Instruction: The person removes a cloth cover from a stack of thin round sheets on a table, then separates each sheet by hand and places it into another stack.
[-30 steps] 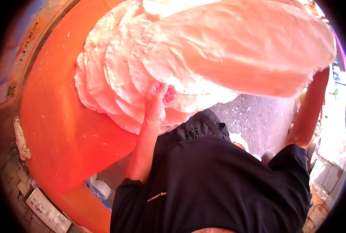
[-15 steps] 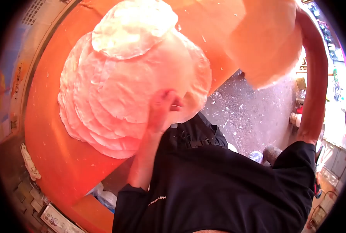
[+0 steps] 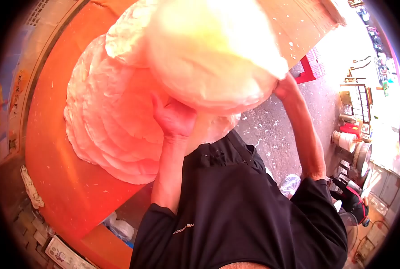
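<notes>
A wide, thin round dough sheet hangs above the table, its top washed out by glare. My right hand holds its right edge; the fingertips are hidden behind the sheet. Under its lower left edge is my left hand, palm up, thumb apart, the other fingers covered by the sheet. Several overlapping round dough sheets lie spread on the orange table below and to the left. A smaller pale round sheet rests on top of them, partly covered by the raised one.
Plastic bags show below the table's near edge. The grey floor lies to the right, with a red crate, a white bucket and a clear plastic bag. A crumpled cloth is at the left rim.
The raised sheet has swung from the far right back over the pile, and my right hand has moved left with it. My left hand has turned palm up under its edge.
</notes>
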Available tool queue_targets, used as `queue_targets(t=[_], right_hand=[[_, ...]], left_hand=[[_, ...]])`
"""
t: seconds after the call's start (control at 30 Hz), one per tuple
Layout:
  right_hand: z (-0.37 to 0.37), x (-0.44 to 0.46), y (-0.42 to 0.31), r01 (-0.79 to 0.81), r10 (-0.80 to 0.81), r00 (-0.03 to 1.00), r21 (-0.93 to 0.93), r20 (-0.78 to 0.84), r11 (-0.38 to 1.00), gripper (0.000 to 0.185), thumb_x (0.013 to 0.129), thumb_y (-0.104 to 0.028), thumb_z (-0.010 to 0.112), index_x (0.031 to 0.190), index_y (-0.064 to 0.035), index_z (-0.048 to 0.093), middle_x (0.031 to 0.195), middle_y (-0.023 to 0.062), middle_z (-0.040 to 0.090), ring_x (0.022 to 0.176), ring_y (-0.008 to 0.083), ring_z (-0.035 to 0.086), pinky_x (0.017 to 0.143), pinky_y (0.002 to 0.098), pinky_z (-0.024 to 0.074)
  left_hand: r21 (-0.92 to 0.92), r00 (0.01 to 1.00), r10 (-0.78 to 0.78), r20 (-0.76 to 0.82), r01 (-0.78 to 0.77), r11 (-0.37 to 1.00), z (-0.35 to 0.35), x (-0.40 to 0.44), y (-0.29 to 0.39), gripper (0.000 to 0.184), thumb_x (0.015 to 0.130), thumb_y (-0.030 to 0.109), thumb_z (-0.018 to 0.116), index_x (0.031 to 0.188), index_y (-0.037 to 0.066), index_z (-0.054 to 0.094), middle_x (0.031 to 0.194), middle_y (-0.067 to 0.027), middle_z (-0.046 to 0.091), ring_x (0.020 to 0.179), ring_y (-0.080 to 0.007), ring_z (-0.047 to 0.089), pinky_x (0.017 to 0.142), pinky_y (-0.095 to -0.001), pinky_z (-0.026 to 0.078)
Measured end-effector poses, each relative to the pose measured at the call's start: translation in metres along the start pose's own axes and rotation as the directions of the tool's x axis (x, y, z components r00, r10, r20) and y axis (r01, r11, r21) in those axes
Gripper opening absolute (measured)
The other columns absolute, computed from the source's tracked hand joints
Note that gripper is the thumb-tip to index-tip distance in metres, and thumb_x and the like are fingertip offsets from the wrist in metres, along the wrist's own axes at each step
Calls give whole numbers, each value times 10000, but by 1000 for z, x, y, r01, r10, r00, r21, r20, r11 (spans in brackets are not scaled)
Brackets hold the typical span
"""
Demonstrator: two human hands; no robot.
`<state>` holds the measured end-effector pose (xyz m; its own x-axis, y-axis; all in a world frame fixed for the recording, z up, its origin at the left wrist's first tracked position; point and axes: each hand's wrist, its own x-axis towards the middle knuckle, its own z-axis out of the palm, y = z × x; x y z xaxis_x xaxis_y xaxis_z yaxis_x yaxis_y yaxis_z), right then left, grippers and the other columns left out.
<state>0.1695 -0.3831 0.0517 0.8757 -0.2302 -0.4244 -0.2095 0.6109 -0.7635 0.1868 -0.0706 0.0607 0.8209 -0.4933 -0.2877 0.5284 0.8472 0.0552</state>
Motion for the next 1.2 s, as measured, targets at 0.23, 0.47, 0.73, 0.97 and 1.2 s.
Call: queue_targets(t=[0.23, 0.47, 0.73, 0.97, 1.2], right_hand=[[38, -45, -25, -34, 26, 997, -112, -70, 993, 412, 862, -72, 571, 1217, 122, 489, 1140, 189, 617, 1047, 271, 616, 905, 405, 519], [27, -50, -8, -87, 91, 995, -91, 42, 992, 520, 834, -86, 592, 1308, 69, 447, 1275, 174, 550, 1170, 272, 549, 1027, 385, 425], [96, -46, -108, 210, -257, 965, -437, -51, 874, 354, 879, -148, 575, 1171, 50, 584, 1077, 148, 635, 932, 231, 644, 796, 339, 543], [245, -49, -92, 680, -309, 714, -515, 628, 522, 449, 875, -175, 580, 1245, 76, 534, 1178, 206, 611, 1091, 255, 609, 946, 375, 496], [474, -39, 73, 548, -58, 203, -64, 977, 834, 183, 838, -75, 636, 975, 45, 621, 911, 131, 657, 870, 216, 646, 734, 341, 546]], left_hand=[[394, 946, 230, -226, -127, 910, -5, 9, -3, 322, 839, 35, 667, 1138, 55, 551, 949, -25, 616, 817, -159, 618, 702, -287, 525], [670, 915, 399, -57, -262, 695, 28, 10, 8, 416, 810, -15, 603, 1219, -3, 528, 1074, -87, 628, 966, -191, 618, 844, -326, 517], [552, 900, 436, -4, -362, 751, 89, -13, 24, 215, 843, 16, 584, 1045, -46, 619, 945, -94, 674, 832, -137, 647, 738, -243, 529], [496, 655, 753, 70, -678, 543, 95, -124, 82, 173, 856, 35, 591, 994, -51, 649, 961, -120, 686, 903, -199, 664, 830, -293, 539], [171, 700, 701, 138, -714, 679, 8, -311, 258, 254, 881, 123, 424, 1024, 2, 595, 988, -179, 636, 868, -254, 613, 625, -385, 544]])
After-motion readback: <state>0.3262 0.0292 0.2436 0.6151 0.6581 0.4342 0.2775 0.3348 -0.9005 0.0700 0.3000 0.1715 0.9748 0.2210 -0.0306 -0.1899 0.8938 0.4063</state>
